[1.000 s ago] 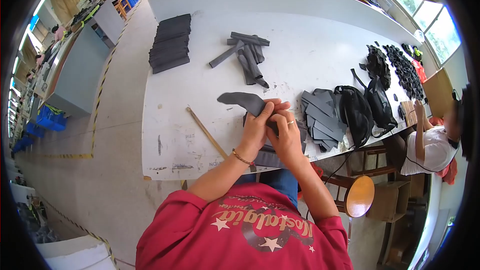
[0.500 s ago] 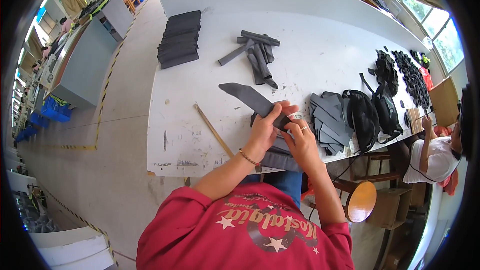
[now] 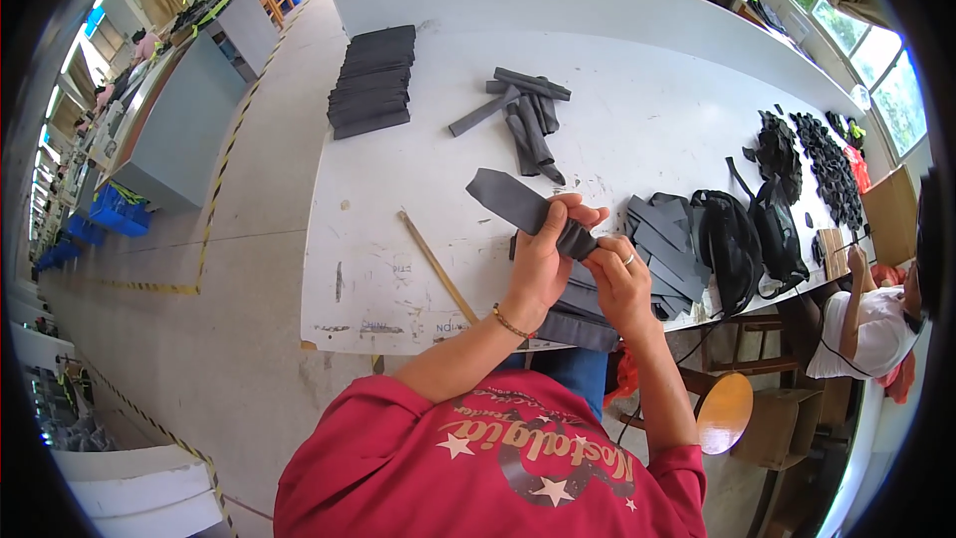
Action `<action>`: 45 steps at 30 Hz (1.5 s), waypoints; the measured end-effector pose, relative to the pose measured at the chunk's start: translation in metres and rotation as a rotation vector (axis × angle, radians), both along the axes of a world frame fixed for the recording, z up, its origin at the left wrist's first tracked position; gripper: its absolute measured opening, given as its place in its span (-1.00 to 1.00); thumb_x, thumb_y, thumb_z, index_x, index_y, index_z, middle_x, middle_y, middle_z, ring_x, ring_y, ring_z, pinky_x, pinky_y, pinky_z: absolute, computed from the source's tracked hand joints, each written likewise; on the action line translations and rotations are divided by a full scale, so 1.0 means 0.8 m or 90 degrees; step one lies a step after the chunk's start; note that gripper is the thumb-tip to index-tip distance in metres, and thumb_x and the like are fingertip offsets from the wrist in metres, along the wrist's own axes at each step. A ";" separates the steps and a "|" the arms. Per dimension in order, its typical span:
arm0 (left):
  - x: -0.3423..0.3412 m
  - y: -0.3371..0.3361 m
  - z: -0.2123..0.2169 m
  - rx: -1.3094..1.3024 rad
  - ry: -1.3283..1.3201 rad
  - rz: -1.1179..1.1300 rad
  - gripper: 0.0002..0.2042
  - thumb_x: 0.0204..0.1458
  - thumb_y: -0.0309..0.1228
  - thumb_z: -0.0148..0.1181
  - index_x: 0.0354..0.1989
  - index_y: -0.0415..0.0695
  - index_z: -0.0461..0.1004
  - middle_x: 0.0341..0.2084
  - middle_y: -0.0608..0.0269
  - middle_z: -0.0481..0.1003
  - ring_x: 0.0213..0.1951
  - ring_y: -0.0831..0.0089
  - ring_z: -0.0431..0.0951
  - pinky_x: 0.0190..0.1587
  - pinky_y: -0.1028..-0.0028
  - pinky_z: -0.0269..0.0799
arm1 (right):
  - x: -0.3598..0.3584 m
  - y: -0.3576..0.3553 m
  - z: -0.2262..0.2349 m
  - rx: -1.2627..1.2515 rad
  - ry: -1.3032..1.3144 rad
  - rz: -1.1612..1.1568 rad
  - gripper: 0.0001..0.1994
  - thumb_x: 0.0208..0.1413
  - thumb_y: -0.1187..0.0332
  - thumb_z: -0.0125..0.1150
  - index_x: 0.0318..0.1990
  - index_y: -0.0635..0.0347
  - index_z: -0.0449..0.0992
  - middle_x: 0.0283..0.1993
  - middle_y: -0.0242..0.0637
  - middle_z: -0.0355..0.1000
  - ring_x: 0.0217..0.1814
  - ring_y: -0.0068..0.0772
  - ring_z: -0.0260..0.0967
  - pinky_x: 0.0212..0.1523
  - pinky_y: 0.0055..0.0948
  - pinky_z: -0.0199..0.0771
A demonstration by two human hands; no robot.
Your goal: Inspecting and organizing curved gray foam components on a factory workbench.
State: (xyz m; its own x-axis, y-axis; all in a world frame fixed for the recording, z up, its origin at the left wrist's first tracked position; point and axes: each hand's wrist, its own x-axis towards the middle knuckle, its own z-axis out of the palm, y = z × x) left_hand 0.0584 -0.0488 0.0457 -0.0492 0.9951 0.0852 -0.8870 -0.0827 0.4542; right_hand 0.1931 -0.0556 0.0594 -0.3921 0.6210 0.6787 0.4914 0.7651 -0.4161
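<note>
A dark grey fabric strip (image 3: 508, 197) is held above the near part of the white table (image 3: 398, 174). My left hand (image 3: 547, 249) grips its middle, thumb on top, and the wide end sticks out to the far left. At the strip's other end, the fingers of my right hand (image 3: 617, 274) are pinched on the material, which looks curled there. More grey strips (image 3: 573, 329) lie under my hands at the table's near edge. Just right of my right hand is a fanned heap of flat grey pieces (image 3: 665, 251).
Rolled dark strips (image 3: 528, 125) lie crosswise mid-table, left of which is a neat dark stack (image 3: 371, 80). A wooden stick (image 3: 438, 269) rests at left. Black bags (image 3: 727, 249) stand at right, near a seated co-worker (image 3: 861, 324). A wooden stool (image 3: 724, 412) is below them.
The strip's free end has shifted right and looks shorter and more level. My right hand has moved slightly down and right, its fingers closing tighter on the near end. The whole view has shifted slightly.
</note>
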 end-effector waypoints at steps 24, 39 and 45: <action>-0.021 0.015 -0.002 0.065 0.039 -0.025 -0.61 0.25 -0.18 0.00 0.04 -0.27 0.36 -0.13 0.00 0.55 0.13 0.07 0.43 0.27 0.13 0.27 | -0.028 -0.014 -0.002 -0.679 0.693 -0.015 -0.84 0.17 0.40 0.23 -0.23 0.34 0.49 -0.19 -0.33 0.40 -0.24 -0.61 0.33 -0.24 -0.60 0.33; -0.067 0.018 -0.030 -0.153 0.234 0.083 -0.76 0.17 -0.39 0.17 -0.11 -0.32 0.46 -0.27 -0.01 0.57 -0.19 0.19 0.62 -0.12 0.38 0.54 | 0.046 0.008 -0.027 -0.587 0.518 -0.087 -0.85 0.11 0.37 0.30 -0.31 0.30 0.59 -0.44 -0.44 0.49 -0.42 -0.68 0.34 -0.40 -0.62 0.35; -0.077 0.060 -0.073 -0.194 0.367 0.139 -0.77 0.16 -0.40 0.16 -0.11 -0.30 0.47 -0.36 0.11 0.57 -0.35 0.39 0.61 -0.33 0.51 0.52 | 0.095 -0.006 -0.077 -0.674 0.408 -0.208 -0.79 0.07 0.31 0.33 -0.34 0.33 0.58 -0.53 -0.52 0.38 -0.50 -0.75 0.20 -0.52 -0.67 0.14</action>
State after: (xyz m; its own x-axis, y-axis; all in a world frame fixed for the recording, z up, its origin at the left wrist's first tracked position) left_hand -0.0031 -0.0011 -0.0123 -0.2820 0.9514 -0.1238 -0.4739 -0.0260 0.8802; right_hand 0.2693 -0.0605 -0.0022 0.0927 0.9766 -0.1942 0.0789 -0.2016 -0.9763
